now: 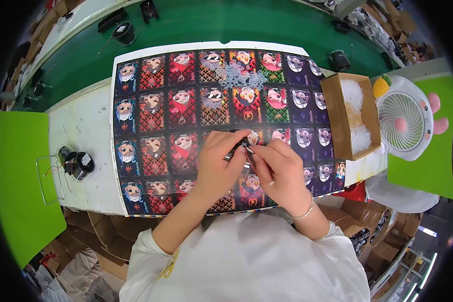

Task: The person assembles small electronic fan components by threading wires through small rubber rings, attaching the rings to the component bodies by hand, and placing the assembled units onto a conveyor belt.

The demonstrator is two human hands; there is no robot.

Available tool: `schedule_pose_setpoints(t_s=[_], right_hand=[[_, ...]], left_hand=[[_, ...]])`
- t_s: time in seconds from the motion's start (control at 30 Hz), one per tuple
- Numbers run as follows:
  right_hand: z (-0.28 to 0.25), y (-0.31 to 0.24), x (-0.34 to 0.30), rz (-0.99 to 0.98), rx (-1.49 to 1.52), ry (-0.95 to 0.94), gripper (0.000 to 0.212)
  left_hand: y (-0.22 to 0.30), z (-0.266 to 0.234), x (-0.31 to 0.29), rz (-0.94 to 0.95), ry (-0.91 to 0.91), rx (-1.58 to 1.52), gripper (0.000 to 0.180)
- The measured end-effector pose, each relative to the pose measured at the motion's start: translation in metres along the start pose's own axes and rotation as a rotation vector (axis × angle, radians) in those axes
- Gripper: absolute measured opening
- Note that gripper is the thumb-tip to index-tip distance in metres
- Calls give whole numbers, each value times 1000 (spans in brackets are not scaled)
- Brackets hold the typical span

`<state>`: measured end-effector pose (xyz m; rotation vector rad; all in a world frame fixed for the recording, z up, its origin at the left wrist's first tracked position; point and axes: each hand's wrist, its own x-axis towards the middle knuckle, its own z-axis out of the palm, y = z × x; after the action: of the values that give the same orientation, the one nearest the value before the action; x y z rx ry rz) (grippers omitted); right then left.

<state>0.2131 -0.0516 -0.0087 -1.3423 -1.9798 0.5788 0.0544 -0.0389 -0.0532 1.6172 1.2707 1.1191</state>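
Both my hands meet over the printed sheet (158, 128), which carries rows of colourful cartoon cards. My left hand (219, 161) has its fingers closed around a small black part (244, 143) with shiny bits showing. From the right, my right hand (282, 168) closes in a pinch against the same part, where a thin pale tip and what looks like a dark wire show. The fingers hide most of the part and whatever the right fingertips grip. Farther up the sheet lies a loose pile of small translucent rings (244, 76).
An open cardboard box (335, 118) of whitish translucent pieces stands right of the sheet, beside a white fan (402, 118). Black round units with wires (81, 165) sit at the left, near a wire handle (44, 181). More black units (124, 34) rest on the green surface (206, 25) beyond.
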Motion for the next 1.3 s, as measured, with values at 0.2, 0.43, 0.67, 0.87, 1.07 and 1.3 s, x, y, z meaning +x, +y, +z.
schedule_pose_setpoints(t_s=[0.2, 0.43, 0.67, 0.87, 1.07, 1.3], right_hand=[[17, -3, -11, 47, -67, 155, 20], [26, -2, -7, 109, 38, 209, 28], [-18, 6, 30, -4, -19, -154, 25], [-36, 6, 62, -138, -170, -448, 7], [-62, 69, 44, 152, -429, -222, 8], [-60, 76, 9, 240, -429, 141, 16]], left_hand=[[-3, 7, -1, 7, 44, 28, 34], [-3, 7, 0, -5, 55, 58, 32], [-5, 7, 0, 41, 69, 70, 28], [2, 2, 1, -3, 22, 67, 26], [-7, -24, -6, -399, 10, -1097, 36], [28, -29, -11, -413, -117, -1680, 38]])
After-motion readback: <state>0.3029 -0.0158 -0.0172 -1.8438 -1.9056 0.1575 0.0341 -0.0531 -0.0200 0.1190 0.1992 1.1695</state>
